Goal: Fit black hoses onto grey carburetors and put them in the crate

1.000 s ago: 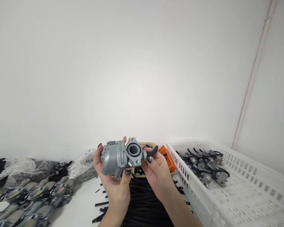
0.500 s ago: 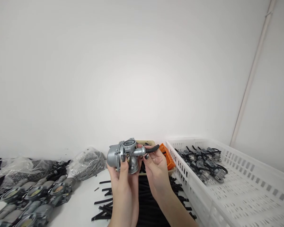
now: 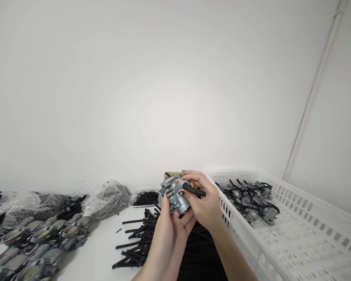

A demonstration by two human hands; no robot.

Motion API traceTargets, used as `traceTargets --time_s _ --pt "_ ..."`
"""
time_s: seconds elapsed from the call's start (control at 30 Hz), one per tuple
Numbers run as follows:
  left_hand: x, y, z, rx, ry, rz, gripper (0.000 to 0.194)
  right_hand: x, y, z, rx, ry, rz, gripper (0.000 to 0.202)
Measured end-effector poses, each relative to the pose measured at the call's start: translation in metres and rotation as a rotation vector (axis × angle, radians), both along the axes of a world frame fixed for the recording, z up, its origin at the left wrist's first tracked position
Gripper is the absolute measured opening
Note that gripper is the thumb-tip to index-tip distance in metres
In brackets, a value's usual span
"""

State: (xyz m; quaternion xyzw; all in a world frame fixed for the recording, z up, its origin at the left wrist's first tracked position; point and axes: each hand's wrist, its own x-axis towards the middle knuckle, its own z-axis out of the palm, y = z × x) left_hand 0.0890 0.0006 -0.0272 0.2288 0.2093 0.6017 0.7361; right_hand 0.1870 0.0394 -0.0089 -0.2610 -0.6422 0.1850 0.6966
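I have the metal part (image 3: 175, 198) in both hands: left hand (image 3: 170, 230) curled beneath, right hand (image 3: 210, 201) bent around it at its black hose (image 3: 194, 190), above loose hoses (image 3: 203, 255) beside the white crate (image 3: 253, 242). A slack left grip could drop it; tugging could work the hose free.

At centre, over a spread of tubes (image 3: 137, 238) on the table (image 3: 90, 253), carburetor (image 3: 177, 200) between left fingers (image 3: 165, 207) and right fingers (image 3: 199, 178), with hose (image 3: 195, 190) extending right. Just behind, partly hidden, a bin (image 3: 172, 173) near the wall (image 3: 163, 78). Left of the bin, a tray with loops (image 3: 146, 198) inside; farther left along the back, one bag (image 3: 107, 199), then another bag (image 3: 26, 201). Before the bags, at far left, rows of carburetors (image 3: 43, 242). Right of the tubes, a crate (image 3: 316, 191), with more carburetors (image 3: 247, 199) grouped toward its left rear. Behind the crate, at right, a pipe (image 3: 316, 74).
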Motion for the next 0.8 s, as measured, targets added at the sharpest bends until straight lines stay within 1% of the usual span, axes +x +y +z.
traceTargets --time_s 0.07,0.13,0.2,0.23,0.3,0.37,0.43,0.5,0.6,0.67,0.8 --pt "0.002 0.002 -0.003 -0.017 0.028 -0.076 0.06 0.005 -0.001 0.0 -0.029 -0.036 -0.024 0.014" --pt "0.005 0.004 -0.008 -0.018 0.076 -0.148 0.068 0.007 -0.002 0.0 -0.087 -0.019 -0.006 0.014" --pt "0.006 0.006 -0.013 0.001 0.13 -0.183 0.076 0.008 -0.003 -0.001 -0.109 0.025 0.02 0.014" --pt "0.006 0.006 -0.015 0.013 0.151 -0.18 0.079 0.008 -0.003 -0.001 -0.093 0.043 0.017 0.013" --pt "0.006 0.008 -0.018 0.033 0.168 -0.134 0.079 0.008 -0.004 -0.001 -0.033 0.072 -0.005 0.013" --pt "0.006 0.01 -0.018 0.066 0.15 -0.095 0.075 0.009 -0.004 0.0 0.015 0.105 -0.018 0.013" --pt "0.007 0.013 -0.016 0.125 0.106 -0.06 0.066 0.009 -0.005 0.0 0.029 0.155 0.003 0.012" --pt "0.007 0.018 -0.015 0.19 0.042 0.007 0.058 0.006 -0.005 -0.001 0.004 0.217 0.062 0.01" --pt "0.005 0.025 -0.014 0.229 -0.027 0.169 0.055 -0.002 -0.003 -0.004 -0.088 0.315 0.204 0.013" --pt "0.001 0.027 -0.014 0.218 0.004 0.281 0.055 -0.006 -0.001 -0.006 -0.138 0.343 0.279 0.016" --pt "-0.009 0.025 -0.01 0.233 0.175 0.539 0.048 -0.008 0.007 -0.006 -0.203 0.309 0.359 0.022"
